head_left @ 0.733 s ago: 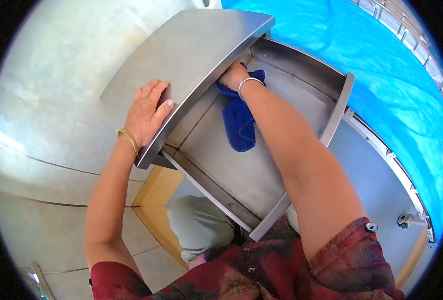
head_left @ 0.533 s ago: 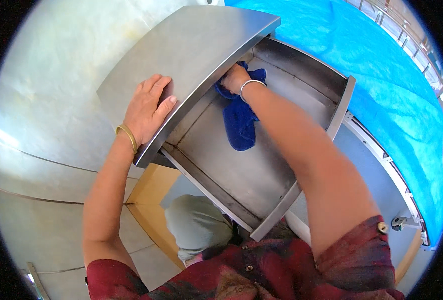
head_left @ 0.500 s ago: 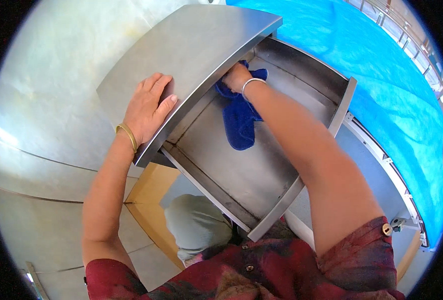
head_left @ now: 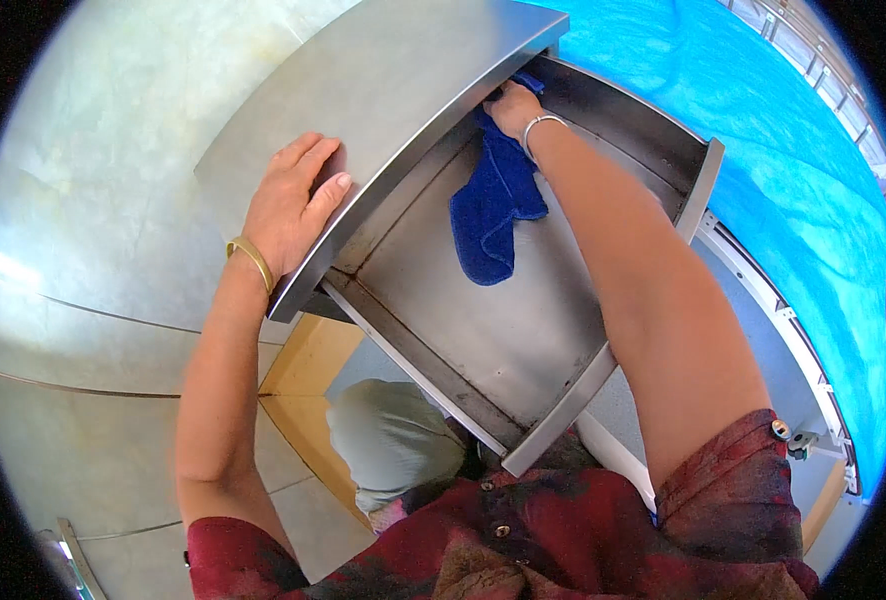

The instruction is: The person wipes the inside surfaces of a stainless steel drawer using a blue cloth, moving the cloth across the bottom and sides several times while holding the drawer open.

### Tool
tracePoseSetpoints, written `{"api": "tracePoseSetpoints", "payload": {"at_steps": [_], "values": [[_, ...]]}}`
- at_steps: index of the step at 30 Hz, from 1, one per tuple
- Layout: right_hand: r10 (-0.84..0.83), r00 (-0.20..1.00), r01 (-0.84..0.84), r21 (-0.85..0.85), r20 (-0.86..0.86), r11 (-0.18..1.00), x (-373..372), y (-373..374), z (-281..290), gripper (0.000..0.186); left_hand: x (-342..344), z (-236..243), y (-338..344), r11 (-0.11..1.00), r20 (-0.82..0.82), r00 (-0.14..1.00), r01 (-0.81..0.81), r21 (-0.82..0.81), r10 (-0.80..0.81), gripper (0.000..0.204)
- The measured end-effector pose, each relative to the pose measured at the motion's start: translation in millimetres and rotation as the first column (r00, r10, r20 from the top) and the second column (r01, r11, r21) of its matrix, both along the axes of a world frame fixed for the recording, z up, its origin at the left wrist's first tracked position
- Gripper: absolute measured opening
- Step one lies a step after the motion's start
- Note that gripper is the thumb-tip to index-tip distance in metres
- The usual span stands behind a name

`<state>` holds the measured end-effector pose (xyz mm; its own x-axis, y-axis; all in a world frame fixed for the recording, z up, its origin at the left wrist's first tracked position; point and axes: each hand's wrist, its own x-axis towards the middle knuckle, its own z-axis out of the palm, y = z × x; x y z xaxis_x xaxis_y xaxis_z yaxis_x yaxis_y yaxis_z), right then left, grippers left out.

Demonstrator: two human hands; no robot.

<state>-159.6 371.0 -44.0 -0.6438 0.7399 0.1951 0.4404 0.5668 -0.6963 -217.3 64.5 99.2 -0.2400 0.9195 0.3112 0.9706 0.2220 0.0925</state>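
My left hand lies on the metal top beside its front edge, fingers stretched out and holding nothing. Below that top a metal drawer is pulled out. Inside it, at the far right corner under the top's edge, my right hand is closed on a dark blue cloth. The cloth's loose end trails across the drawer floor, and a bit of it shows beyond my fingers. My right fingertips are partly hidden by the top's edge.
Bright blue sheeting covers the area at the right, with a white metal rail along its lower side. My knee is under the drawer's near left side. A tan board frame stands by it.
My right hand has moved farther back and right in the drawer, drawing the blue cloth along so that it lies more stretched out. The left hand stays on the top.
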Motion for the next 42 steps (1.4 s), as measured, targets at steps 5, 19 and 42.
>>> {"api": "tracePoseSetpoints", "payload": {"at_steps": [5,19,42], "values": [[0.049,0.999,-0.049,-0.058,0.005,0.997,15,-3,9,0.034,66,-6,-20,0.953,-0.198,0.967,0.205,0.224,-0.161,0.028],[0.267,0.963,-0.266,0.049,-0.019,0.963,8,-123,8,0.029,141,-98,-44,0.785,-0.056,0.907,0.391,0.480,-0.417,0.032],[0.442,0.897,-0.435,-0.153,0.015,0.887,12,-171,7,0.020,146,-100,-40,0.753,-0.056,0.911,0.371,0.544,-0.408,0.032]]}}
